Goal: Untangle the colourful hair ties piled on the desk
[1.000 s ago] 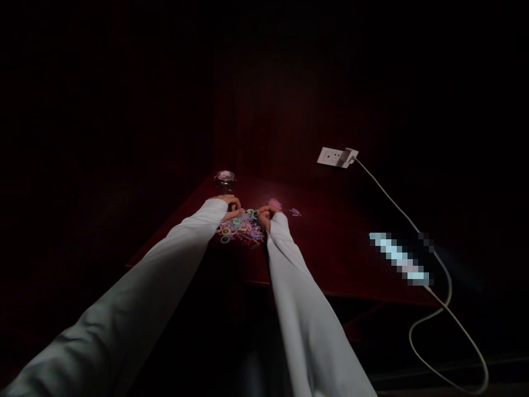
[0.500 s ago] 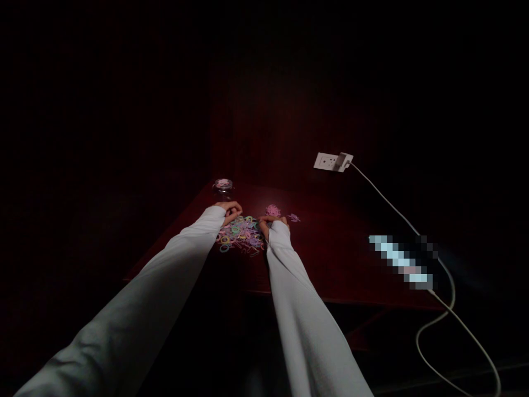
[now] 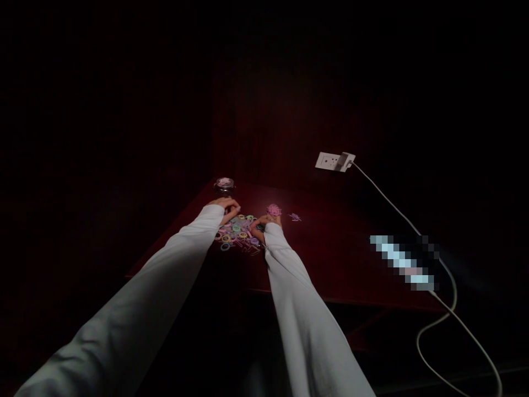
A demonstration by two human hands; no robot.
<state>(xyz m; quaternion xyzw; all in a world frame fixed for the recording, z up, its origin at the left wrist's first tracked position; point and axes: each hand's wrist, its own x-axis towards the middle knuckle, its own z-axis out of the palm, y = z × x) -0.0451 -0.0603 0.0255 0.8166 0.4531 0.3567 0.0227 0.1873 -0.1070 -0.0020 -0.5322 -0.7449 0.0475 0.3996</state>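
A loose pile of small, pastel-coloured hair ties (image 3: 236,227) lies on the dark red table, several of them showing as rings. At the pile's left edge is my left hand (image 3: 230,208), its fingers curled with the tips close together; anything between them is too small to see. My right hand (image 3: 264,224) reaches over the pile's right side, fingers bent and pressed together, and I cannot make out what they hold. Just beyond it sits a small pink heap of bands (image 3: 274,210). A few purple bands (image 3: 295,217) lie to the right of that heap.
A clear jar (image 3: 224,185) with a pinkish lid stands at the table's back left. On the wall, a socket (image 3: 328,161) holds a charger with a white cable (image 3: 386,197). The cable runs to a pixelated bright object (image 3: 401,261) at the right. The surroundings are very dark.
My right hand has shifted slightly left, further over the pile. My left hand has moved a little left and away from me, still curled.
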